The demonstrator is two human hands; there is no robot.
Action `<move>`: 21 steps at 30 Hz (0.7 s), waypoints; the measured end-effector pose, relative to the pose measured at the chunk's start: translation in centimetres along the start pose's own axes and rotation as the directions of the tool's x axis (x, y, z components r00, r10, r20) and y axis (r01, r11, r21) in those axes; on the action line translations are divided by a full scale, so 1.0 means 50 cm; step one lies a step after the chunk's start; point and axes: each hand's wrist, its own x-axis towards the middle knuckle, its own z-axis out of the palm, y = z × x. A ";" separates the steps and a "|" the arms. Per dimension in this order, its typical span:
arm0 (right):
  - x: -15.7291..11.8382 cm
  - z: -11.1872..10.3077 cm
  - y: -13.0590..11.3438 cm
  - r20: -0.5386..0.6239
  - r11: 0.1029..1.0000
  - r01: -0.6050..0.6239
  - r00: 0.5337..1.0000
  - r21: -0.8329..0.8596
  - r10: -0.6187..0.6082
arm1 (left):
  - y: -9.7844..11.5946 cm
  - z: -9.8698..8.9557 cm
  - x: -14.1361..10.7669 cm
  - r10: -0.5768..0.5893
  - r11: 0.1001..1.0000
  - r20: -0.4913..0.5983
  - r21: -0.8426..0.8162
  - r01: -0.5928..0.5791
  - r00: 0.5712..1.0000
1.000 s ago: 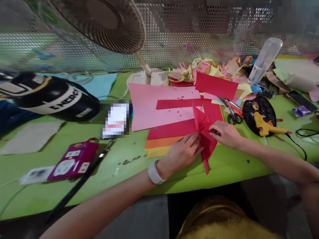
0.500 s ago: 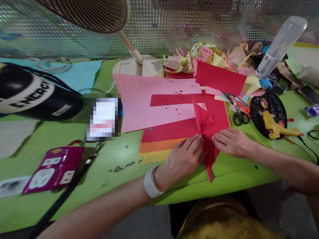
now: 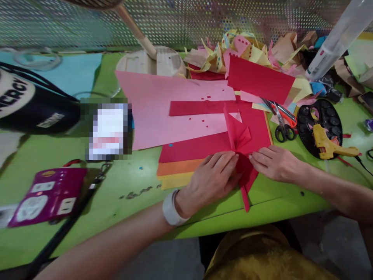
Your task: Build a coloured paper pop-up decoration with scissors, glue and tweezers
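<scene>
A folded red paper piece (image 3: pixel 239 134), pleated and gathered at its middle, lies over flat red sheets near the table's front edge. From the left, my left hand (image 3: pixel 212 175) has its fingers closed on the gathered middle; its thumb is mostly hidden. My right hand (image 3: pixel 272 164) pinches the right side of the same piece with bent fingertips. Below the hands, a narrow red strip of it points towards the table edge. Underneath are a pink sheet (image 3: pixel 151 112), an orange sheet (image 3: pixel 175 168) and a yellow sheet (image 3: pixel 177 181).
Scissors (image 3: pixel 284 130), a black palette (image 3: pixel 304 128) and a yellow glue gun (image 3: pixel 326 144) lie to the right. Paper scraps (image 3: pixel 259 54) pile up at the back. On the left are a black bottle (image 3: pixel 37 105), a phone with a blurred screen (image 3: pixel 106 130) and a purple pouch (image 3: pixel 52 196).
The camera view has shifted slightly, so the back items sit higher in the picture. Both hands stay on the folded red paper, with hardly any movement against it.
</scene>
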 end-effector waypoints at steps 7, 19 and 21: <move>0.002 -0.006 0.003 0.024 1.000 0.021 0.999 0.015 -0.021 | -0.005 0.002 0.012 -0.015 1.000 0.047 -0.004 0.016 0.999; 0.000 -0.017 0.013 0.077 0.999 0.016 0.997 -0.033 -0.013 | 0.003 -0.004 0.029 -0.015 0.991 0.087 0.131 0.004 0.996; -0.003 -0.018 0.016 0.082 1.000 -0.015 0.996 -0.016 0.016 | 0.003 -0.003 0.029 -0.019 0.992 0.077 0.124 0.009 0.997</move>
